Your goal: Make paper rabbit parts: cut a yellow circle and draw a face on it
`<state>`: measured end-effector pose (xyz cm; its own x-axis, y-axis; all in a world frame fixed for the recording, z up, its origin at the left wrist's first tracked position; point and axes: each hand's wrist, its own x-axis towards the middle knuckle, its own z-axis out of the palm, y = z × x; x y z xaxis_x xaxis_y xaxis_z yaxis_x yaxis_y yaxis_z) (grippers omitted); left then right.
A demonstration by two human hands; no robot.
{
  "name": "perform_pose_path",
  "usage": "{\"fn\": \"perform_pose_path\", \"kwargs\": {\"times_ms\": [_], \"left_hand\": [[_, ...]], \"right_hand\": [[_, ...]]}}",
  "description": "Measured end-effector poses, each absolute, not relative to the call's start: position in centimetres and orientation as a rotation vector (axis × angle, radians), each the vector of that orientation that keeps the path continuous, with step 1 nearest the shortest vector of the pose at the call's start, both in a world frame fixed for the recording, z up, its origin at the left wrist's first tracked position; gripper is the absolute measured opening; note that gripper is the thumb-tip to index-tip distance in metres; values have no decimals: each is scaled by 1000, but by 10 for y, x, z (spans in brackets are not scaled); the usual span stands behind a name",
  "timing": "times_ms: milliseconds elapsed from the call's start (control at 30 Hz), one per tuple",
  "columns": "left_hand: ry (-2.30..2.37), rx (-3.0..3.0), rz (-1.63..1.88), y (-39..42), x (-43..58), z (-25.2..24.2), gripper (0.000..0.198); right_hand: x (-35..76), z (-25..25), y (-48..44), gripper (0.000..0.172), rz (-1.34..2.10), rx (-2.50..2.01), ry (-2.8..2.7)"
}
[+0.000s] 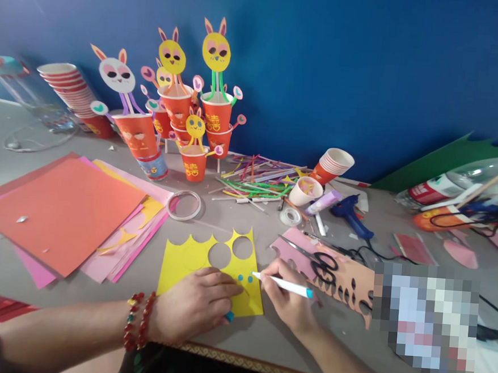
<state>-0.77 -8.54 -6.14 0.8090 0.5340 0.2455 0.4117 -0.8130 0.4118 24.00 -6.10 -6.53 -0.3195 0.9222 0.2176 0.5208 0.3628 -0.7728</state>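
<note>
A sheet of yellow paper (188, 262) with round holes and a scalloped far edge lies on the table. My left hand (198, 305) presses down on it, and a small blue marker cap (229, 316) pokes out by the thumb and curled fingers. In my right hand (286, 303) is a white marker (288, 286) with a blue end, gripped like a pen. Its tip touches the yellow paper beside two blue dots (245, 278). Below the dots, part of a curved line shows near my left fingertips.
Coloured paper sheets (68, 208) are stacked left. Behind stand red paper cups (133, 136) with rabbit figures, a tape roll (183, 205) and colourful sticks (253, 178). To the right are scissors (324, 265) on cut paper, a blue glue gun (351, 213) with its cord and a bottle (458, 181).
</note>
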Motion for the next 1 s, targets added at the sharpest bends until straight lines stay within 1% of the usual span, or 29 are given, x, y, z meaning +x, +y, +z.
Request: {"fn": "perform_pose_path", "kwargs": {"times_ms": [133,233,400,500,600,733,800,900,1000], "left_hand": [[716,2652,527,-86,-7,-64,14],[719,2652,540,-86,-7,-64,14],[698,2653,543,-84,-6,-59,21],[679,2646,559,-83,-6,-57,24],[647,2630,596,-83,-6,-55,26],[656,2543,694,-83,-7,-52,24],[695,2462,729,-83,-8,-48,23],[775,2307,707,-83,-11,-39,25],[855,2104,623,-85,-14,-28,26]], "right_hand": [[242,-66,-62,20,955,-1247,-1737],[243,-66,-64,18,1018,-1211,-1615],[246,-72,-71,8,1028,-1146,-1540],[248,-76,-74,11,1043,-1077,-1527],[250,-77,-71,13,986,-1042,-1517],[255,-68,-64,13,929,-1055,-1521],[256,-58,-64,16,1012,-1076,-1557],[253,-40,-73,23,1279,-1066,-1623],[246,-25,-86,23,1444,-1036,-1645]]}}
